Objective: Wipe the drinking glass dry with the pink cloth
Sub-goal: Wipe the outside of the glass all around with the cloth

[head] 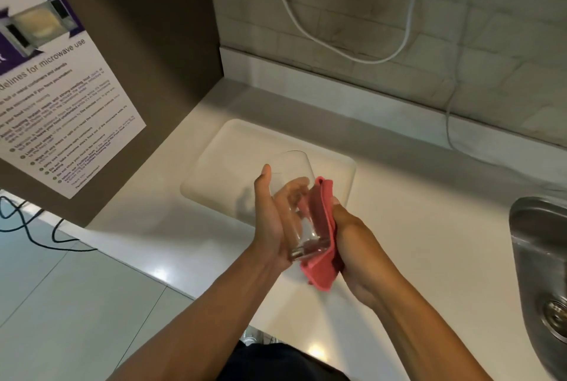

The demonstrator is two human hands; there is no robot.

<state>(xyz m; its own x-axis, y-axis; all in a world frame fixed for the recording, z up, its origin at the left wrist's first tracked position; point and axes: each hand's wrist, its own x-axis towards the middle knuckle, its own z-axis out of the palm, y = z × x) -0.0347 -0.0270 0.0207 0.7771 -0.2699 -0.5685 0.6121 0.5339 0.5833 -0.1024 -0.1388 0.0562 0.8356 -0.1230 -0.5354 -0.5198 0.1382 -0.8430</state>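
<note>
Over a pale countertop [414, 227] we hold the drinking glass [296, 199] tilted above the counter's front edge. Our left hand [271, 221] grasps its side; our right hand [356, 245] presses the pink cloth [322, 233] against its other side. A cream tray [221, 172] lies behind; a steel sink [534, 245] is at the right edge.

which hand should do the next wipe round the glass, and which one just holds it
The right hand: it already presses the pink cloth against the side of the drinking glass. The left hand cradles the tilted glass from the other side, so its grip is better placed to hold and turn it.
</note>
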